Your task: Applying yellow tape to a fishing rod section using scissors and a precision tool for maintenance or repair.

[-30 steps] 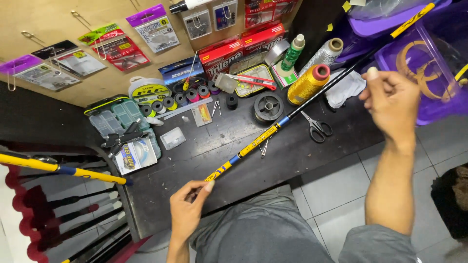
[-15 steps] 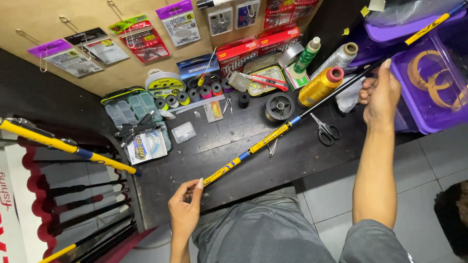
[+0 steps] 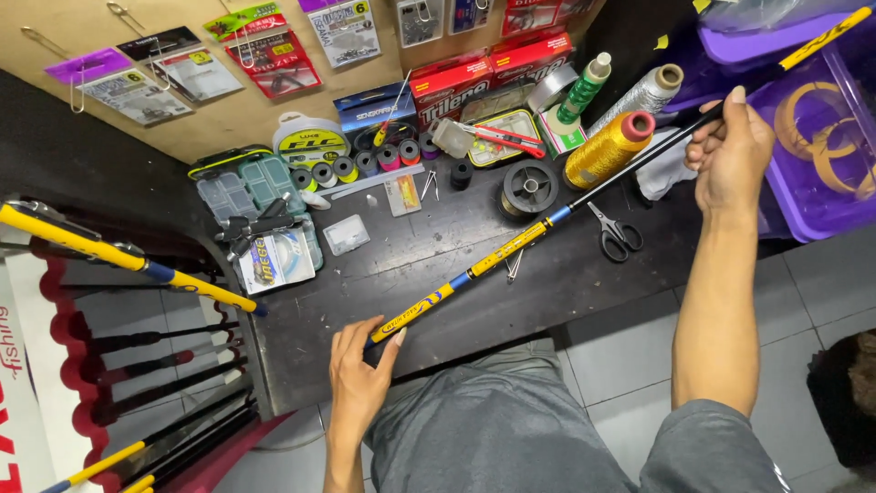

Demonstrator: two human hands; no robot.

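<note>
Fingers of our left hand [image 3: 358, 374] pinch the fishing rod [image 3: 511, 251] near the bench's front edge, our right hand [image 3: 730, 151] gripping it past the far right corner, its axis running diagonally between.

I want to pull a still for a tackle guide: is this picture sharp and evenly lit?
Head view: sharp and evenly lit on the black bench and yellow rod; both hands, left hand and right hand, crisp; wide lens bends edges; lower-right corner dark.
</note>
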